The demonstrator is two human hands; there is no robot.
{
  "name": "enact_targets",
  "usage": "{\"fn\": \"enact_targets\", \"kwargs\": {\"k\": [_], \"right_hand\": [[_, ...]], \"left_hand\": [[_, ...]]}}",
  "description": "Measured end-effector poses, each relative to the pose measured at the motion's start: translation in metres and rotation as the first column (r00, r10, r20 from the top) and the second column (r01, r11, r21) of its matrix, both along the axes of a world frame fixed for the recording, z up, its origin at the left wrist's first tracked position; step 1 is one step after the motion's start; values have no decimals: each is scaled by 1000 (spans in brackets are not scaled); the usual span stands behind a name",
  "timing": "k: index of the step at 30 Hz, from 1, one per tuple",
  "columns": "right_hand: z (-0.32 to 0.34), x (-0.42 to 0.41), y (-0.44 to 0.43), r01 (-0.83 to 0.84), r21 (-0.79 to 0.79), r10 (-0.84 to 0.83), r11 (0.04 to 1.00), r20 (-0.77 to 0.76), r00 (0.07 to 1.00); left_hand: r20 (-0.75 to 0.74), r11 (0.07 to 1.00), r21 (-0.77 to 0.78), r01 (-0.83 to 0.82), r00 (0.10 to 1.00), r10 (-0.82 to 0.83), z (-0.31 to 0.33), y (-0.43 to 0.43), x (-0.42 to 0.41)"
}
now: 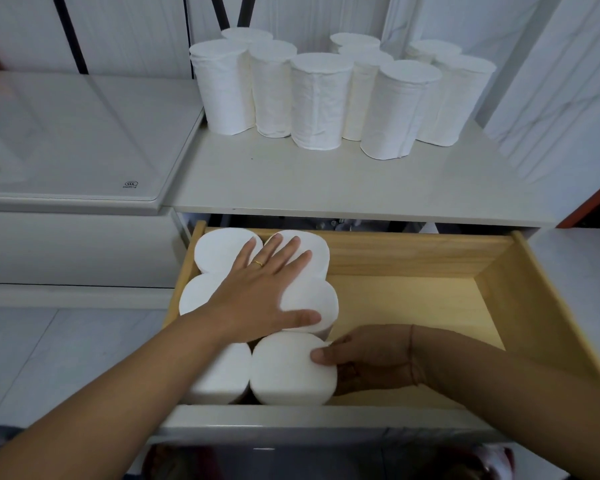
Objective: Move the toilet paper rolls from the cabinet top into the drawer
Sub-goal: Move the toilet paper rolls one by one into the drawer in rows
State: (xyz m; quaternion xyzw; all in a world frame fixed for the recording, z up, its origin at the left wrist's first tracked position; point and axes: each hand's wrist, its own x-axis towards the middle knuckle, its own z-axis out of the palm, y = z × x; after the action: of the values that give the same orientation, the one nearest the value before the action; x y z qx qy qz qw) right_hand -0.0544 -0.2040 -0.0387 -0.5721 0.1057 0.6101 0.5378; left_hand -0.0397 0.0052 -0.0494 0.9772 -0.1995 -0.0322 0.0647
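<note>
Several white toilet paper rolls (pixel 321 102) stand upright in a cluster at the back of the white cabinet top (pixel 326 181). Below it the wooden drawer (pixel 430 299) is pulled out. Several rolls stand upright in its left part, packed two by two. My left hand (pixel 267 289) lies flat with spread fingers on top of the middle and back rolls. My right hand (pixel 364 358) grips the side of the front right roll (pixel 288 368), thumb on its top edge.
A white appliance with a glossy lid (pixel 73 140) stands to the left of the cabinet. A white wall panel rises on the right. The drawer's right half shows bare wood. Its white front edge (pixel 291 420) is nearest to me.
</note>
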Motion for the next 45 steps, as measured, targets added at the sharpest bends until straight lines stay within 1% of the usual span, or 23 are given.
{"fn": "enact_targets", "kwargs": {"k": [2, 4, 7, 10, 11, 13, 14, 15, 17, 18, 20, 21, 22, 23, 25, 27, 28, 31, 32, 34, 37, 41, 45], "right_hand": [[-1, -1, 0, -72, -20, 71, 997, -36, 997], [-2, -2, 0, -103, -25, 102, 994, -46, 994], [-3, -3, 2, -103, -30, 102, 994, -25, 994], [3, 1, -3, -197, -51, 198, 979, 10, 980], [8, 5, -6, -253, -81, 258, 964, 59, 964], [28, 20, -15, -308, -197, 353, 931, 258, 899], [41, 32, -21, -269, -253, 352, 929, 386, 853], [55, 46, -28, -188, -290, 318, 938, 513, 797], [79, 79, -44, 70, -301, 185, 951, 735, 652], [88, 97, -53, 220, -261, 102, 940, 829, 549], [102, 132, -65, 466, -124, -14, 876, 960, 281], [107, 149, -68, 545, -65, -28, 836, 986, 162], [112, 166, -70, 588, -24, -29, 808, 996, 80], [115, 182, -70, 604, 3, -27, 797, 999, 30], [122, 212, -68, 596, 29, -6, 802, 999, -40], [130, 240, -66, 571, 6, 59, 821, 994, -94], [133, 251, -65, 550, -15, 84, 835, 991, -100], [137, 274, -61, 478, -83, 105, 874, 994, -20], [138, 280, -59, 469, -116, 138, 876, 990, -13], [139, 288, -58, 482, -206, 251, 852, 967, -32], [146, 288, -57, 482, -314, 353, 818, 935, 11], [153, 259, -56, 412, -352, 378, 841, 926, 21], [153, 193, -60, 281, -360, 375, 889, 927, 1]], "left_hand": [[1, 1000, -1, 3, 1000, -3, 0, 0, -1], [7, 1000, 8, 6, 1000, -6, 1, 0, -2], [20, 1000, 28, 11, 1000, -12, 1, 0, -2], [27, 1000, 30, 6, 1000, -7, 1, -1, -2], [25, 999, 32, 5, 1000, -6, 2, -2, -1], [36, 998, 54, 13, 999, -15, 4, -3, 1], [59, 998, 60, 16, 998, -19, 5, -5, 3], [93, 998, 53, 15, 995, -20, 7, -7, 7], [170, 1000, 11, 6, 985, -7, 12, -15, 15], [198, 1000, -13, -3, 980, 6, 13, -20, 19], [218, 999, -33, -38, 975, 45, 11, -27, 25], [218, 998, -30, -60, 974, 65, 9, -29, 27], [213, 997, -27, -78, 974, 82, 6, -30, 29], [208, 996, -33, -89, 974, 94, 3, -29, 29], [206, 993, -66, -97, 973, 108, 0, -28, 30], [214, 991, -89, -99, 970, 116, 0, -27, 30], [218, 991, -93, -99, 969, 117, 0, -27, 29], [222, 987, -104, -118, 965, 139, 1, -28, 30], [224, 985, -107, -133, 962, 154, 1, -27, 31], [237, 981, -111, -157, 955, 180, 0, -26, 33], [248, 977, -124, -176, 947, 202, 0, -26, 37], [265, 980, -96, -172, 945, 192, -1, -25, 40], [275, 981, -101, -166, 943, 188, -2, -25, 40]]}}
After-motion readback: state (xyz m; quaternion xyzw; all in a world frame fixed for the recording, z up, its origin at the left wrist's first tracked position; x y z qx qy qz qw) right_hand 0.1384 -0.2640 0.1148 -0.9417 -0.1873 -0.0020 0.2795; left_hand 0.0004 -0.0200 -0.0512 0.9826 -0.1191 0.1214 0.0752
